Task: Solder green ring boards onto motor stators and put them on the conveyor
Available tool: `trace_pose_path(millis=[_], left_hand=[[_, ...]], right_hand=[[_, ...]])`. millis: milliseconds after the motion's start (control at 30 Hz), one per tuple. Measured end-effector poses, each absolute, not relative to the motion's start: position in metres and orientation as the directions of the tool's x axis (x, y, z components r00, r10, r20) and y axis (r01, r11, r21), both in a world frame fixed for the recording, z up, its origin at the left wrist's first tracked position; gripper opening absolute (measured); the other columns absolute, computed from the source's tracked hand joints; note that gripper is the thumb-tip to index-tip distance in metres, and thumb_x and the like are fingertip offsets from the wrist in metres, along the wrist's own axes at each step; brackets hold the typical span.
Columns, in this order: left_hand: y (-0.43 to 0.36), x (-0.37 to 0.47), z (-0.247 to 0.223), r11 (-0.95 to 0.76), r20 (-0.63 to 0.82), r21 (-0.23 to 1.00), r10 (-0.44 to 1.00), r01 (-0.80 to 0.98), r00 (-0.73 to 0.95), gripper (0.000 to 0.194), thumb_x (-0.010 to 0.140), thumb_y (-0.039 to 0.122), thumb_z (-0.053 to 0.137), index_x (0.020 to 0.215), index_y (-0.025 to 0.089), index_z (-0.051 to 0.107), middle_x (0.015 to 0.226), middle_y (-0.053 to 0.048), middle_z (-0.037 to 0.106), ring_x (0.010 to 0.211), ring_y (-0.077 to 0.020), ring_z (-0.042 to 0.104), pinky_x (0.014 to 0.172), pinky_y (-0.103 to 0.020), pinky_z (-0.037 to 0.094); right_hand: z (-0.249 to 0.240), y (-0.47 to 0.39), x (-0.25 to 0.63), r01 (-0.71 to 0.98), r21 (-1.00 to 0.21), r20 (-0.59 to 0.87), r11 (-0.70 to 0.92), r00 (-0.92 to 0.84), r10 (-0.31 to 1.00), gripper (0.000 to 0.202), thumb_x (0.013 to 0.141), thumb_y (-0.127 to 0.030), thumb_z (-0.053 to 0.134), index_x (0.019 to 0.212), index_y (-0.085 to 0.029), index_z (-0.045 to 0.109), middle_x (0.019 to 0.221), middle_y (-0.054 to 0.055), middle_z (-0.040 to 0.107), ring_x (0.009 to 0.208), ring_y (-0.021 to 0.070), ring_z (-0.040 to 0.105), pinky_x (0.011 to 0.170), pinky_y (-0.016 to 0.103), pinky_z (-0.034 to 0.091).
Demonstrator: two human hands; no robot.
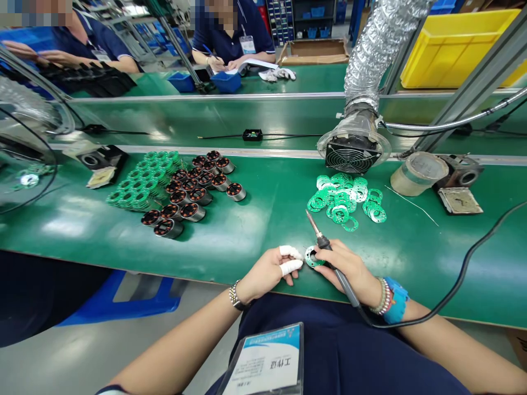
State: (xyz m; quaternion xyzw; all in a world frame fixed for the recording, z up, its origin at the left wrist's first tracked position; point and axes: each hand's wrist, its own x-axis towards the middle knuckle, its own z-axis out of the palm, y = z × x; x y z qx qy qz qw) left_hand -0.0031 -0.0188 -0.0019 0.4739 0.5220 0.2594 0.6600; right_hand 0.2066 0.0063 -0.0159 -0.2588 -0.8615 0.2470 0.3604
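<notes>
My left hand [285,265], with white finger covers on thumb and forefinger, is pinched close to the left edge of a green-and-white ring-shaped circuit board [308,255]. Whatever may be between those fingertips is too small to make out. My right hand [348,269] grips a soldering iron [335,263], its tip pointing up and away to the left. The fingers of that same hand also hold the right side of the ring board, just above the green bench. Beyond it lies a loose pile of similar green ring boards [340,197].
Motor stators [191,211] stand in rows at left, beside stacked green boards [144,181]. A fume-extractor fan [352,156] hangs behind the pile. At right are a tub [418,173], a soldering-iron stand [461,184] and the iron's cable [457,280]. Two people sit opposite.
</notes>
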Motion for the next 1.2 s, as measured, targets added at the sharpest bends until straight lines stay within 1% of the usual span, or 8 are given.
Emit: trace_pose_path(millis=[100,200,300,467,567,733,900,1200], left_hand=[[-0.021,-0.005,-0.005,0.016,-0.168,0.898,0.937,0.44,0.307,0.014,0.083,0.027,0.054,0.089,0.016,0.06,0.073,-0.002,0.061,0.061,-0.0108,0.057,0.059,-0.024,0.05],[-0.023,-0.011,-0.011,-0.442,0.215,0.65,0.887,0.619,0.408,0.015,0.087,0.022,0.05,0.095,0.018,0.061,0.087,-0.006,0.065,0.078,-0.0146,0.06,0.07,-0.026,0.05],[-0.026,-0.014,-0.016,-0.628,0.384,0.41,0.777,0.662,0.499,0.016,0.088,0.019,0.048,0.1,0.016,0.059,0.09,-0.006,0.065,0.078,-0.0149,0.061,0.069,-0.025,0.05],[-0.026,0.002,-0.015,-0.587,0.413,0.273,0.787,0.762,0.458,0.013,0.087,0.021,0.046,0.081,0.016,0.057,0.074,-0.004,0.062,0.062,-0.0139,0.058,0.056,-0.024,0.047],[-0.026,0.012,-0.012,-0.533,0.387,0.332,0.83,0.778,0.403,0.016,0.086,0.019,0.042,0.077,0.016,0.055,0.07,-0.004,0.059,0.058,-0.0133,0.056,0.053,-0.024,0.046],[-0.027,0.005,-0.009,-0.54,0.349,0.504,0.841,0.674,0.413,0.012,0.087,0.021,0.048,0.096,0.016,0.054,0.083,-0.005,0.063,0.069,-0.013,0.06,0.063,-0.024,0.051],[-0.024,-0.002,-0.011,-0.565,0.414,0.527,0.823,0.635,0.389,0.01,0.085,0.018,0.052,0.093,0.018,0.058,0.085,-0.005,0.065,0.075,-0.0132,0.062,0.067,-0.024,0.051],[-0.031,0.028,-0.015,-0.412,0.48,0.505,0.865,0.759,0.15,0.011,0.079,0.015,0.052,0.068,0.016,0.053,0.059,0.0,0.054,0.051,-0.0103,0.051,0.05,-0.021,0.045]], right_hand=[[-0.016,0.006,0.207,0.266,-0.611,0.497,0.746,-0.604,0.623,0.024,0.083,-0.014,0.056,0.107,-0.02,0.052,0.096,0.008,0.061,0.096,0.0196,0.055,0.083,0.037,0.05],[-0.017,0.006,0.207,0.267,-0.607,0.503,0.748,-0.6,0.623,0.025,0.084,-0.014,0.056,0.107,-0.02,0.052,0.097,0.009,0.061,0.098,0.0197,0.055,0.083,0.037,0.05],[-0.016,0.005,0.207,0.266,-0.606,0.505,0.749,-0.599,0.621,0.025,0.084,-0.014,0.055,0.108,-0.02,0.052,0.098,0.009,0.061,0.098,0.0198,0.055,0.083,0.038,0.05],[-0.016,0.005,0.206,0.26,-0.609,0.503,0.749,-0.604,0.618,0.026,0.084,-0.013,0.055,0.108,-0.02,0.051,0.097,0.009,0.061,0.097,0.02,0.054,0.083,0.038,0.05],[-0.017,0.005,0.206,0.266,-0.607,0.498,0.749,-0.607,0.619,0.026,0.084,-0.013,0.054,0.109,-0.021,0.05,0.098,0.009,0.06,0.098,0.0202,0.054,0.082,0.039,0.05],[-0.018,0.005,0.207,0.272,-0.604,0.494,0.75,-0.611,0.619,0.026,0.084,-0.014,0.055,0.109,-0.02,0.051,0.098,0.009,0.06,0.097,0.0204,0.054,0.082,0.039,0.05],[-0.018,0.005,0.207,0.282,-0.605,0.485,0.744,-0.611,0.626,0.025,0.084,-0.014,0.055,0.108,-0.021,0.051,0.097,0.008,0.06,0.098,0.0203,0.054,0.083,0.038,0.05],[-0.018,0.004,0.208,0.286,-0.601,0.485,0.746,-0.612,0.625,0.025,0.084,-0.013,0.054,0.107,-0.02,0.052,0.097,0.009,0.06,0.098,0.0201,0.054,0.084,0.038,0.049]])
